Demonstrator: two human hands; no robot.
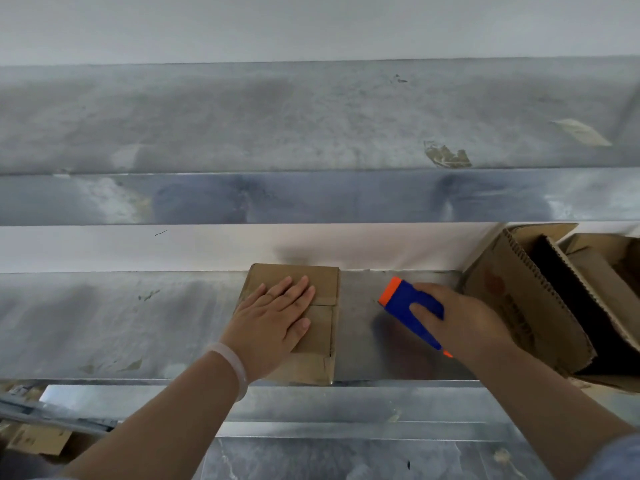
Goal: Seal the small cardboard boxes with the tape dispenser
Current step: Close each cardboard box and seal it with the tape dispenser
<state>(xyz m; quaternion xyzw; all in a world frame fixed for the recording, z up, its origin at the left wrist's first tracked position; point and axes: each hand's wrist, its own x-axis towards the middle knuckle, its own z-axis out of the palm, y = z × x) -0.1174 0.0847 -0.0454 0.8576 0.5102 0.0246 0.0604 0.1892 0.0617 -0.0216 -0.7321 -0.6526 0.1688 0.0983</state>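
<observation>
Hands: the left hand (273, 318) lies spread flat on the small box (313, 292) — the right hand (464, 320), just right of it, grips the tape dispenser (403, 306), nose toward the box.

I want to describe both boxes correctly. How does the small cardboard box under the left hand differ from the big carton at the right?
The small cardboard box is closed, its flaps flat; the big carton stands open, flaps up. The small box lies under the left hand; the carton is not touched, and the right hand holds the tape dispenser beside it. Both are brown corrugated cardboard on the metal bench.
</observation>
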